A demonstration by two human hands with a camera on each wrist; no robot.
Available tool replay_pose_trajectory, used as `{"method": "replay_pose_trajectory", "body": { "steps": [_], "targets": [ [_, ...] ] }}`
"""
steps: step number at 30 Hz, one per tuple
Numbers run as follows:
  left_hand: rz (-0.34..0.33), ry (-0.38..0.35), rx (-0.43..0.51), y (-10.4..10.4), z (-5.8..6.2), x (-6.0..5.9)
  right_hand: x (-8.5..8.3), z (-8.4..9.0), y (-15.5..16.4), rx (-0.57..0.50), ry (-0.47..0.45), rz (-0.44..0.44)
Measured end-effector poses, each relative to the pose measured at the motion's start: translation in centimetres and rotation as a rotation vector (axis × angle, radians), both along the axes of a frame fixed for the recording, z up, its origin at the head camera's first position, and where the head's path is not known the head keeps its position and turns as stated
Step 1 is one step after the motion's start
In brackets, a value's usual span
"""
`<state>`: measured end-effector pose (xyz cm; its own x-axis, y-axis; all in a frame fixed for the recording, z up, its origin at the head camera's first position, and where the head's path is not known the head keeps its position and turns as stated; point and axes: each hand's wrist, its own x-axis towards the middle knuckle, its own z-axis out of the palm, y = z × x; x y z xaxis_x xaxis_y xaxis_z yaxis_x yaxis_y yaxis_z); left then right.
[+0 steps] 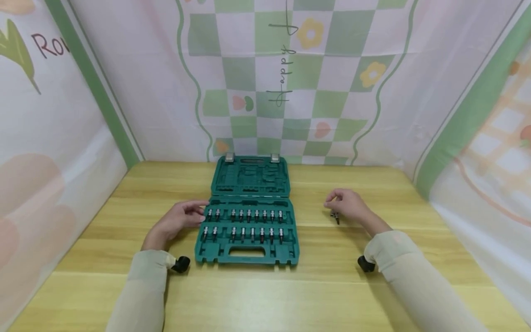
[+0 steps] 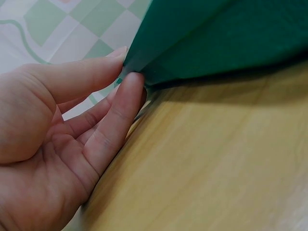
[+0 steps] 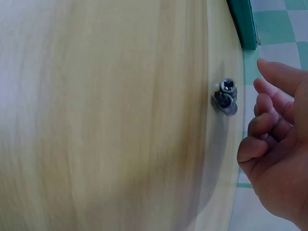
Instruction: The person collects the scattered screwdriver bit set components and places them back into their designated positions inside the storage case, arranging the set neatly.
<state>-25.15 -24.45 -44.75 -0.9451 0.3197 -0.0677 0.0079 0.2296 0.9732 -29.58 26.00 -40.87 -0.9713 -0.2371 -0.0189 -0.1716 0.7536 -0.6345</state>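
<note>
A green plastic tool case [image 1: 286, 255] lies opened flat on the table. Metal bit sockets [image 1: 249, 216] stand in two rows in its near half. My left hand [image 1: 174, 220] is at the case's left side. In the left wrist view its fingertips [image 2: 131, 83] touch the case's corner, with the fingers loosely bent. To the right of the case, my right hand [image 1: 350, 205] hovers over two loose bit sockets [image 1: 335, 216] on the table. Seen from the right wrist, these sockets [image 3: 227, 102] lie side by side, apart from the relaxed fingers, which hold nothing.
The case's lid half [image 1: 250, 175], with moulded recesses and two metal latches, lies towards the back. A fabric curtain [image 1: 311, 92] printed with green checks hangs behind the wooden table [image 1: 249, 299]. Similar curtains close off the left and right.
</note>
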Motion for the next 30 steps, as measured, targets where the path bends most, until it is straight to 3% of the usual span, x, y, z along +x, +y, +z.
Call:
{"method": "replay_pose_trajectory", "body": {
  "steps": [13,30],
  "targets": [
    [-0.007,0.021,-0.003,0.0,0.0,0.0,0.1,-0.5,2.0,-0.117,-0.083,0.131],
    [-0.001,0.013,0.005,0.0,0.0,-0.1,0.9,-0.2,2.9,-0.100,-0.115,0.130]
  ]
}}
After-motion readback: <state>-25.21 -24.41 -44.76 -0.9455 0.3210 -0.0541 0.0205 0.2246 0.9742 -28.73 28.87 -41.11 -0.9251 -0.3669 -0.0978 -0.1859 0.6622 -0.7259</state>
